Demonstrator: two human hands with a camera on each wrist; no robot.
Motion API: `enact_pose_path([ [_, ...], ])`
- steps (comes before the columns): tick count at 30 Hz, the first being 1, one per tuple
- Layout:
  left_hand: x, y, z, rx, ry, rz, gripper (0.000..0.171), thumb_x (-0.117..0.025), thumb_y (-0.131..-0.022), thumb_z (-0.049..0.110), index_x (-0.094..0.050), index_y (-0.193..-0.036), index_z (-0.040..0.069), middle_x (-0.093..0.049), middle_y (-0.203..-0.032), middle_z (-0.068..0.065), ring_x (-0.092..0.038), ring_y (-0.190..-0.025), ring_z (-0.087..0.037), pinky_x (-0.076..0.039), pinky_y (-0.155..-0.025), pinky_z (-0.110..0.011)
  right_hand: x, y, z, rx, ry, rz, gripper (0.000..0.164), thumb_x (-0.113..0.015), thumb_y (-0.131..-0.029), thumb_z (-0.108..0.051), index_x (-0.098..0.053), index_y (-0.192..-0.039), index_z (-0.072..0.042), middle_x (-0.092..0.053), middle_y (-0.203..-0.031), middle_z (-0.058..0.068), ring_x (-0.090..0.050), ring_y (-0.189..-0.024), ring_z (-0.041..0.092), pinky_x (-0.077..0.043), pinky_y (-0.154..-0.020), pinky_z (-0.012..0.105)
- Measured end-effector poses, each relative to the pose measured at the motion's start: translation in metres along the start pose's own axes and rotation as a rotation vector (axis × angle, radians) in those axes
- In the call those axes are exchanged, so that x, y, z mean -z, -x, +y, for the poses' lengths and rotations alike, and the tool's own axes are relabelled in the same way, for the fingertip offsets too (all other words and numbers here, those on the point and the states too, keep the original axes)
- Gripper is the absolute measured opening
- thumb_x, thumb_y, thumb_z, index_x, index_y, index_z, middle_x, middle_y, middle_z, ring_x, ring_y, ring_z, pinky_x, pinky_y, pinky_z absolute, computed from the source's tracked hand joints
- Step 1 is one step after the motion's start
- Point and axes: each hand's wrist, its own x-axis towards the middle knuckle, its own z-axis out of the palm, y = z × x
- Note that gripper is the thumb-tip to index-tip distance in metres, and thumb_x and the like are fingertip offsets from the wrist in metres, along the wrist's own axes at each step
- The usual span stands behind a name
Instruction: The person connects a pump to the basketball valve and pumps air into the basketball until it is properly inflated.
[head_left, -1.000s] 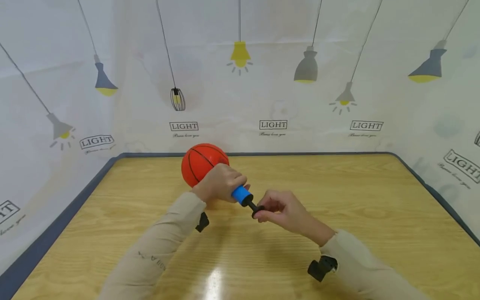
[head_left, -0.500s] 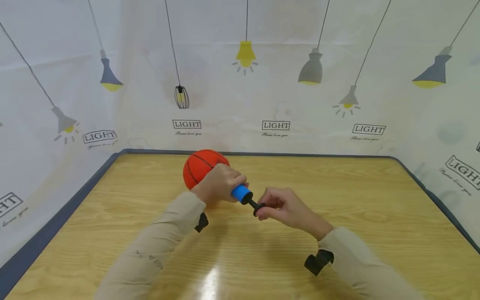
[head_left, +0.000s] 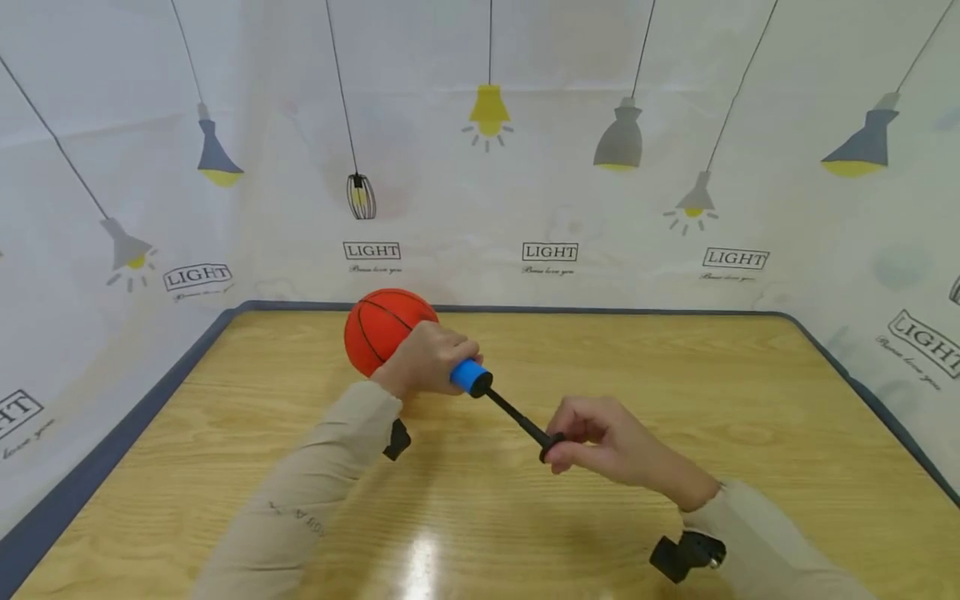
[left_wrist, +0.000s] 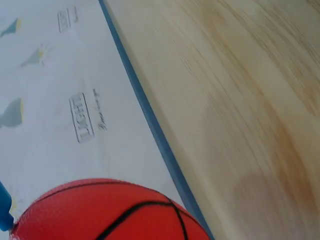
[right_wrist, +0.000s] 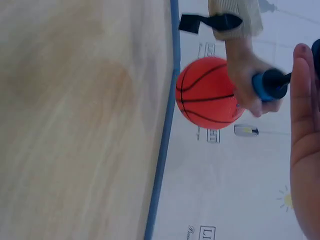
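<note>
A blue hand pump [head_left: 471, 377] is gripped around its barrel by my left hand [head_left: 427, 358]. Thumb and fingers of my right hand [head_left: 611, 442] pinch the black handle at the end of the pump's rod, which stands well out of the barrel. Beyond the left hand is a red ball [head_left: 386, 329] with black basketball lines, partly covered by that hand in the head view. In the left wrist view the blue tip of the pump meets the ball [left_wrist: 110, 210] at its edge. The right wrist view shows the ball [right_wrist: 207, 92] behind the left hand.
A wood-grain table [head_left: 675, 375] lies under both hands, with a dark blue border [head_left: 600, 310] along its far side. White sheeting [head_left: 435, 192] printed with lamps and the word LIGHT encloses it at the back and sides. Black straps with small mounts are on both wrists.
The right hand first moved slightly with the rod nearly in, then drew the handle out toward the lower right. The left hand, pump barrel and ball have shifted a little left.
</note>
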Motion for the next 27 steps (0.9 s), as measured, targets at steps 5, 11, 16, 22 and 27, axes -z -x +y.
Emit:
enact_pose_path([
  [5, 0.001, -0.011, 0.008, -0.068, -0.052, -0.088, 0.018, -0.068, -0.063, 0.02, -0.054, -0.071, 0.012, -0.056, -0.056, 0.004, -0.052, -0.046, -0.007, -0.042, -0.046, -0.019, -0.002, -0.024, 0.016, 0.014, 0.167, -0.036, 0.014, -0.059, -0.077, 0.009, -0.053, -0.084, -0.001, -0.062, -0.072, 0.01, -0.061, -0.06, 0.011, -0.051, -0.053, 0.026],
  [11, 0.0, -0.014, 0.01, -0.082, -0.016, -0.093, 0.018, -0.067, -0.065, 0.021, -0.053, -0.071, 0.012, -0.054, -0.055, 0.005, -0.051, -0.044, -0.006, -0.042, -0.046, -0.018, -0.008, -0.022, 0.016, -0.063, 0.13, 0.031, 0.012, -0.057, -0.078, 0.01, -0.053, -0.084, 0.001, -0.062, -0.073, 0.012, -0.062, -0.06, 0.013, -0.051, -0.052, 0.03],
  [16, 0.004, -0.011, 0.003, -0.036, -0.014, -0.06, 0.023, -0.07, -0.061, 0.019, -0.052, -0.073, 0.011, -0.057, -0.058, 0.004, -0.054, -0.048, -0.008, -0.044, -0.047, -0.021, -0.001, 0.002, -0.009, -0.057, 0.032, 0.033, 0.008, -0.057, -0.081, 0.004, -0.054, -0.086, -0.002, -0.062, -0.071, 0.011, -0.062, -0.059, 0.016, -0.051, -0.05, 0.031],
  [22, 0.002, -0.007, -0.001, 0.009, -0.042, 0.002, 0.023, -0.072, -0.059, 0.02, -0.055, -0.071, 0.01, -0.059, -0.058, 0.002, -0.056, -0.049, -0.009, -0.045, -0.047, -0.022, 0.007, 0.007, -0.01, -0.026, 0.011, 0.016, 0.004, -0.055, -0.082, 0.001, -0.054, -0.085, -0.001, -0.061, -0.072, 0.013, -0.062, -0.062, 0.017, -0.051, -0.051, 0.031],
  [27, -0.005, -0.017, 0.008, 0.029, -0.042, 0.007, 0.021, -0.071, -0.06, 0.021, -0.056, -0.071, 0.01, -0.058, -0.057, 0.003, -0.055, -0.048, -0.008, -0.045, -0.047, -0.021, 0.011, -0.015, 0.019, -0.028, 0.02, 0.067, 0.007, -0.054, -0.085, -0.002, -0.052, -0.085, 0.004, -0.06, -0.074, 0.016, -0.062, -0.065, 0.016, -0.051, -0.056, 0.034],
])
